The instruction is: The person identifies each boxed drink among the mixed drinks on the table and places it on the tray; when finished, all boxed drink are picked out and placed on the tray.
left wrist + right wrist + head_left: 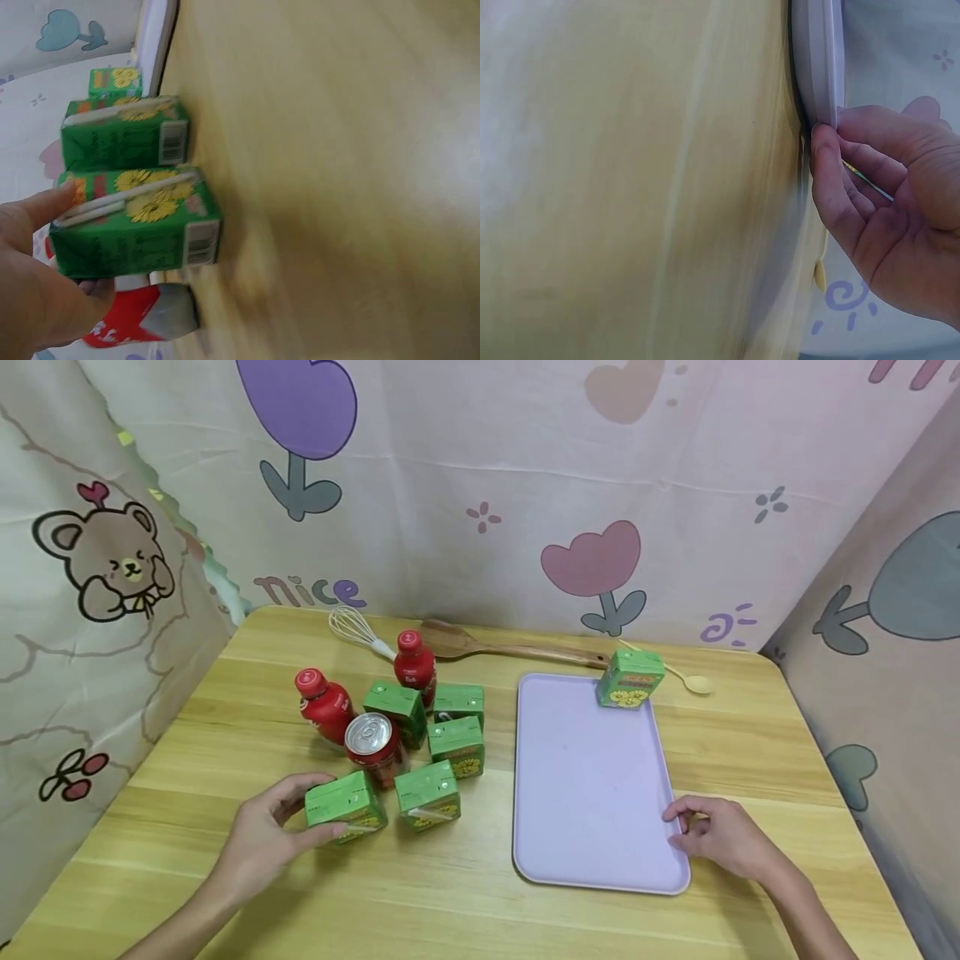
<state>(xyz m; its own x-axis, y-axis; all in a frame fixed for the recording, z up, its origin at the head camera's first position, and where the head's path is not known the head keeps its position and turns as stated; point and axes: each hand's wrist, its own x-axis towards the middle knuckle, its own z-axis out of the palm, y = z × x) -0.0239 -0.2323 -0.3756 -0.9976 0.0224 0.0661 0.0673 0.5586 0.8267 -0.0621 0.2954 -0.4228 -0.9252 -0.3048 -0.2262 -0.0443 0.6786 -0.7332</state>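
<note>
My left hand (258,831) grips a green drink carton (347,803) with a straw on its side, thumb on the near face and fingers behind it. In the left wrist view the carton (139,225) stands beside another green carton (124,139), with a red bottle (135,315) partly hidden behind. My right hand (723,837) pinches the right rim of a lilac tray (592,793) between thumb and fingers. The right wrist view shows the tray rim (821,60) held at the fingertips. One green carton (632,680) stands on the tray's far right corner.
Around the held carton stand several green cartons (427,793), a red can (373,747) and two red bottles (326,703). Farther back lie a white whisk (360,631), a wooden spatula (495,645) and a yellow spoon (697,683). A patterned curtain (450,485) borders the table.
</note>
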